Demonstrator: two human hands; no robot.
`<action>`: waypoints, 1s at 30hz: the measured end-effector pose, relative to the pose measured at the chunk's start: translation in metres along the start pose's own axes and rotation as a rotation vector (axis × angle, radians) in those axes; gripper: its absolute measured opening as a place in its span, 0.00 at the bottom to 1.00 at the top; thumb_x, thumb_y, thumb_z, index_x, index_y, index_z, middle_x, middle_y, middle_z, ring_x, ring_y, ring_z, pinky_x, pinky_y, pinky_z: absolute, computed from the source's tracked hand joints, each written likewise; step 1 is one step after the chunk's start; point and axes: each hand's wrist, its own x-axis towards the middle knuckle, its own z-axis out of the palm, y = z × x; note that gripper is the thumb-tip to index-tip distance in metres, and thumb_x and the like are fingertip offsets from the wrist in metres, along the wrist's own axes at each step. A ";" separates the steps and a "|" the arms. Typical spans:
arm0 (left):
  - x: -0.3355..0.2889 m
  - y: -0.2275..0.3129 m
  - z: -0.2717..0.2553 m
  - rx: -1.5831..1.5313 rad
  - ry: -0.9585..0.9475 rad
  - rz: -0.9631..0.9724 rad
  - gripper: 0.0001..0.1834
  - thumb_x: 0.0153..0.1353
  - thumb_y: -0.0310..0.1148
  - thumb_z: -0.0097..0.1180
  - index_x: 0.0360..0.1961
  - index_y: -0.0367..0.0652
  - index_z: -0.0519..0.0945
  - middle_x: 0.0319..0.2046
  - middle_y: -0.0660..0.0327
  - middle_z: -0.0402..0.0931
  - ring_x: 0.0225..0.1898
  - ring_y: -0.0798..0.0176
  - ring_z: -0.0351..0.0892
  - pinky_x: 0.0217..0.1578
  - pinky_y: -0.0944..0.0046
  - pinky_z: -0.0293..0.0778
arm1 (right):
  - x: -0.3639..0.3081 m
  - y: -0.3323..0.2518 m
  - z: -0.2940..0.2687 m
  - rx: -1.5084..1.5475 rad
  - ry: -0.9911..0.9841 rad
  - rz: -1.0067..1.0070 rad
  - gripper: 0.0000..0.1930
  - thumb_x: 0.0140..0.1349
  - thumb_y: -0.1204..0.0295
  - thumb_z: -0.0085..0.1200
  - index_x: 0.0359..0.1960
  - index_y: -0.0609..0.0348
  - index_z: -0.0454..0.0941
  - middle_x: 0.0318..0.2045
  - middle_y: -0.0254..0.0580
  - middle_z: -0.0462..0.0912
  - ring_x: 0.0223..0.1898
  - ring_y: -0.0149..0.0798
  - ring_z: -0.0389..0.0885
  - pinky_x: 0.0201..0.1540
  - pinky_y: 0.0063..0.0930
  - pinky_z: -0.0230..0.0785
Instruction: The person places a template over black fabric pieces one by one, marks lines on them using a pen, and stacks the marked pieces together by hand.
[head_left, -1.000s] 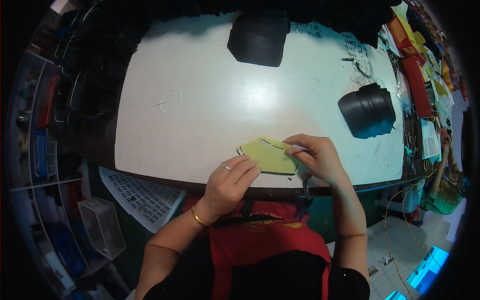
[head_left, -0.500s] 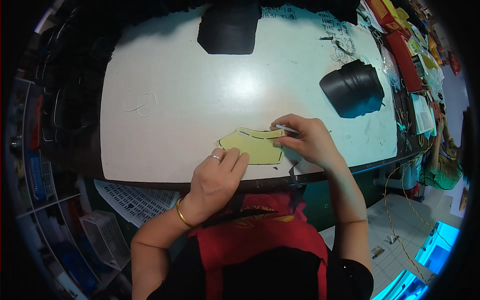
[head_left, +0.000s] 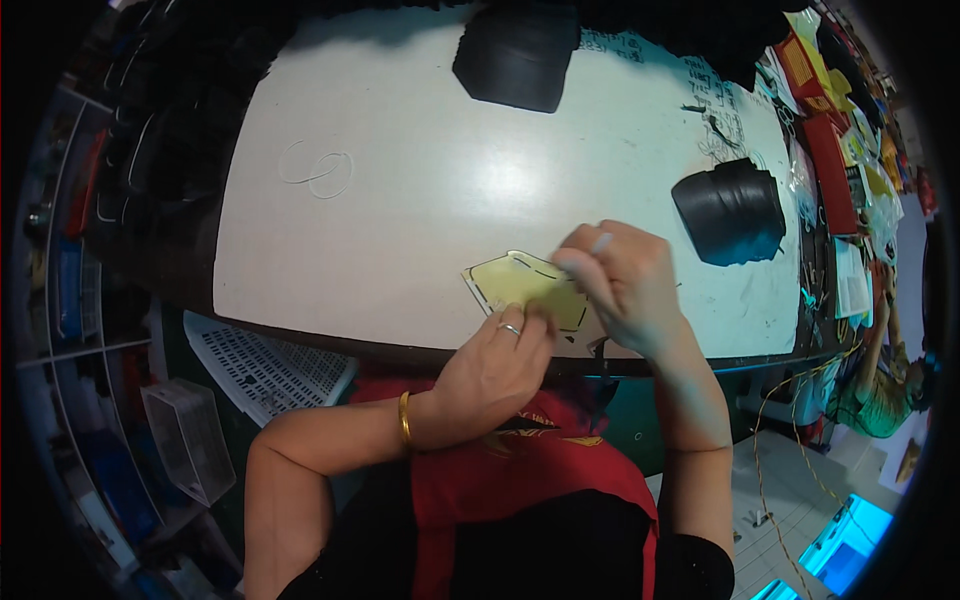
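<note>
A flat yellow pattern piece (head_left: 490, 285) with black dashes along its edges lies near the front edge of the white tabletop. My left hand (head_left: 495, 365), with a ring and a gold bangle, rests its outstretched fingers on the piece's near side and presses it down. At the piece's right end is my right hand (head_left: 625, 285), smeared by motion, its fingers closed. A short whitish length of a slim stick (head_left: 601, 242) shows between those fingers; its kind and tip cannot be made out.
Black leather-like pieces lie at the back (head_left: 515, 58) and on the right (head_left: 735, 210). A thin white cord loop (head_left: 330, 175) is at left. Red boxes (head_left: 828, 170) and tools crowd the right edge. Another person (head_left: 875, 390) sits far right.
The view has shifted, so the table's contents appear further right. My right hand has closed more and turned at the piece's right end; the stick now shows only briefly between its fingers. My left hand still presses the piece.
</note>
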 end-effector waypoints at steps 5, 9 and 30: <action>-0.009 0.011 0.006 -0.021 0.019 0.022 0.28 0.63 0.35 0.53 0.60 0.27 0.78 0.50 0.41 0.76 0.48 0.47 0.78 0.51 0.52 0.78 | 0.024 -0.015 0.030 0.149 -0.539 -0.118 0.17 0.72 0.54 0.55 0.34 0.55 0.82 0.23 0.41 0.84 0.25 0.47 0.84 0.32 0.37 0.75; -0.008 0.013 0.006 -0.063 -0.032 -0.010 0.28 0.63 0.37 0.53 0.60 0.29 0.78 0.51 0.41 0.76 0.48 0.45 0.79 0.50 0.52 0.80 | 0.041 -0.014 0.043 0.043 -0.628 -0.139 0.14 0.71 0.58 0.59 0.36 0.56 0.82 0.24 0.39 0.84 0.26 0.45 0.85 0.31 0.35 0.76; 0.013 0.003 -0.002 0.007 0.075 -0.013 0.23 0.58 0.32 0.55 0.54 0.37 0.83 0.54 0.50 0.81 0.39 0.51 0.83 0.32 0.65 0.84 | -0.035 0.043 -0.015 -0.253 0.008 -0.063 0.12 0.67 0.64 0.63 0.28 0.54 0.78 0.23 0.37 0.81 0.25 0.44 0.81 0.30 0.38 0.73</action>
